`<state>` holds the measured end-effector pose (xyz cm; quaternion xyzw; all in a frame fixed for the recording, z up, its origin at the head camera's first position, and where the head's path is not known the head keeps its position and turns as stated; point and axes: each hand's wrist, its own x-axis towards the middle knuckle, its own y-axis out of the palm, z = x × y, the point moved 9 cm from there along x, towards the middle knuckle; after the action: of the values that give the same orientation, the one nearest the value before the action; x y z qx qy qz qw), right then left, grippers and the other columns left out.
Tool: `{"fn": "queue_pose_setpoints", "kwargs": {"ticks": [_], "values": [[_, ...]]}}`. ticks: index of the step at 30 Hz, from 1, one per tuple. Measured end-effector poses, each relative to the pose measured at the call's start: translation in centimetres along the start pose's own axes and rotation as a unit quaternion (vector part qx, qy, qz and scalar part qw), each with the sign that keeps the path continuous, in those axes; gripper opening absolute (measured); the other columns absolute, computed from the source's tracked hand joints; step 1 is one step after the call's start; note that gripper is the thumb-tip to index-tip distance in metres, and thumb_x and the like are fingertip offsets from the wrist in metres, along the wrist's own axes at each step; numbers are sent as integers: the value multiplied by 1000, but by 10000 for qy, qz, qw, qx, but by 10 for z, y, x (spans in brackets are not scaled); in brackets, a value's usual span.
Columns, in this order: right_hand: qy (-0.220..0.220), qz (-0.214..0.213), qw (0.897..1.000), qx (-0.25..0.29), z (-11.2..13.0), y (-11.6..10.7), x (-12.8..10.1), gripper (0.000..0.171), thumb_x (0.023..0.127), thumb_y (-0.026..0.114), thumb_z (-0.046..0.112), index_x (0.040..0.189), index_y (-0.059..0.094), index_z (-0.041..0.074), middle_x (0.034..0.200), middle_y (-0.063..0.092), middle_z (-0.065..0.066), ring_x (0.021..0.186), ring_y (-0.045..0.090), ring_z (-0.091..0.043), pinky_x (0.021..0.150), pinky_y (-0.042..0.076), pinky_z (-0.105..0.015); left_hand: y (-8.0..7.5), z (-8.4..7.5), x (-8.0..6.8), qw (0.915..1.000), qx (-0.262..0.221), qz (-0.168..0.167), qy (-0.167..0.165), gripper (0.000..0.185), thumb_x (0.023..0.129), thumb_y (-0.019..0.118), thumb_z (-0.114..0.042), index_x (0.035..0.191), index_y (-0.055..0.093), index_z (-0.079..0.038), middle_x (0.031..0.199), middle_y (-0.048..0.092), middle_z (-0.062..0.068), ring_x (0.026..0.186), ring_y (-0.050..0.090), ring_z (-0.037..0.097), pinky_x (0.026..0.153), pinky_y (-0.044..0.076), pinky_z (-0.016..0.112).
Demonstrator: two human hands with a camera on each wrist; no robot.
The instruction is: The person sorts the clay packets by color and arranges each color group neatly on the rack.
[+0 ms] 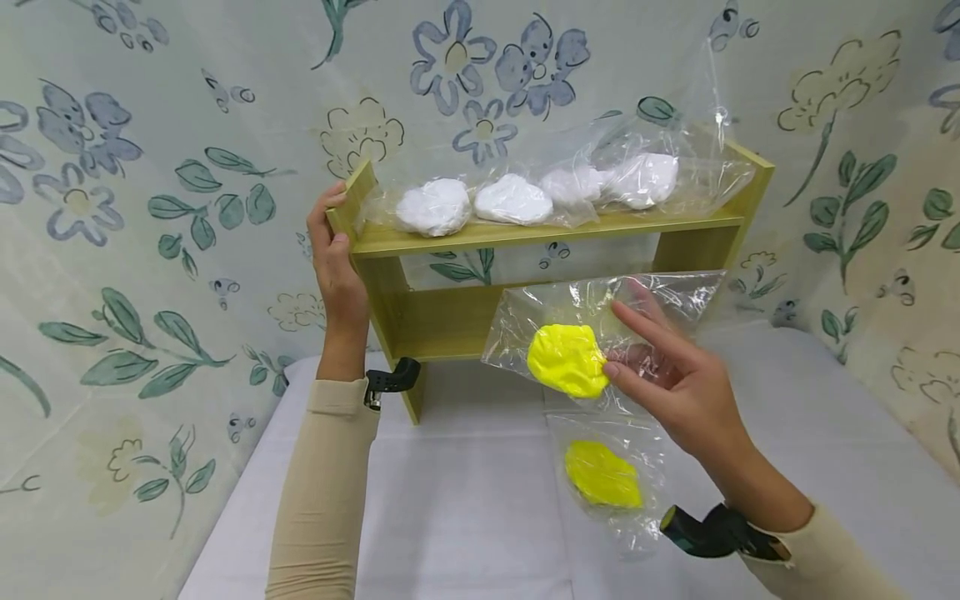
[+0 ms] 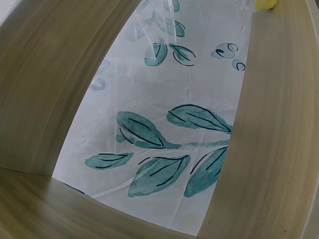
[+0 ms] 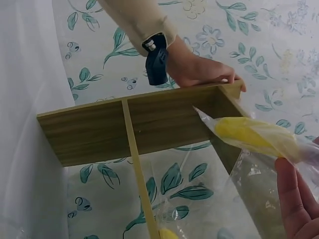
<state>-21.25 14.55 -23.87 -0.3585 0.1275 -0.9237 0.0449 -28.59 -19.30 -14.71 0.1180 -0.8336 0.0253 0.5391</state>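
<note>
Yellow bag [image 1: 577, 350]: pinched in my right hand [image 1: 675, 383], frame centre, right of shelf [image 1: 450, 321]; my left hand [image 1: 333, 267] grips the shelf's left end.

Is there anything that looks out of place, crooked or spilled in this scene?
Nothing is spilled or damaged. One thing stands apart: a yellow bag lies alone on the table, while four white bags sit in a row on the shelf. The right hand holds another yellow bag; the left hand grips the shelf's end.

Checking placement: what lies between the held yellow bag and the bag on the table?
Nothing: in the head view only bare table shows between the held bag, pinched by the right hand, and the lying bag.
</note>
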Motion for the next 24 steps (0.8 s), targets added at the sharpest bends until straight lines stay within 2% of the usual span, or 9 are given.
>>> {"fn": "queue_pose_setpoints", "kwargs": {"ticks": [3,6,10,12,13,15,16,19,24], "values": [[-61,269,9991,320,-14,9,18,66,78,68,-14,138,52,6,158,27,-4,92,69,-11,67,54,-23,1,1,0,10000,25,-10,-18,42,87,27,-8,124,40,7,143,36,27,136,34,25,114,23,36],[226,574,9970,476,-33,21,36,60,81,70,-5,138,53,10,157,28,1,88,69,-12,61,54,-21,0,1,-1,10000,26,-32,-18,43,87,27,-9,124,40,7,142,36,27,135,35,25,113,24,36],[631,967,9922,469,-55,36,61,55,85,71,7,137,54,13,155,30,8,60,61,-9,44,41,-20,0,1,-1,10000,-59,-52,39,42,87,27,-8,123,40,8,142,36,28,135,34,28,113,23,38],[744,1133,9901,370,-63,43,72,53,86,71,13,137,55,16,155,31,10,49,50,-10,40,35,-23,-1,1,-2,9999,-79,-53,42,42,87,27,-7,123,41,7,142,37,27,135,34,28,114,23,38],[761,1207,9893,307,-65,46,77,52,87,71,15,136,56,17,154,32,11,53,52,-11,42,36,-23,-1,0,-2,9999,-79,-45,42,42,87,26,-7,123,41,7,142,37,27,136,34,28,114,23,38],[843,1370,9868,170,-71,53,86,51,87,71,20,136,56,20,153,34,12,78,63,-11,48,42,-23,-1,0,-2,10000,-59,-33,27,42,87,26,-7,123,41,7,142,37,26,136,34,27,114,23,38],[926,1438,9852,74,-74,56,90,51,87,71,23,136,57,22,151,37,13,85,63,-12,52,44,-24,-1,0,-3,10000,-38,-28,22,42,87,26,-7,124,40,8,142,37,26,136,33,27,114,22,38],[1097,1697,9793,-92,-83,65,100,54,86,71,27,138,54,24,151,36,12,128,48,-15,77,49,-31,-1,-1,-3,10000,13,-24,-1,42,87,26,-7,124,40,8,142,37,26,137,33,26,114,22,37],[1219,1941,9732,207,-93,77,116,61,87,71,21,143,48,20,154,32,5,135,41,-21,104,39,-44,-1,-1,-2,9999,106,17,-50,43,87,26,-7,125,40,8,143,36,26,136,34,26,114,22,37]]}}
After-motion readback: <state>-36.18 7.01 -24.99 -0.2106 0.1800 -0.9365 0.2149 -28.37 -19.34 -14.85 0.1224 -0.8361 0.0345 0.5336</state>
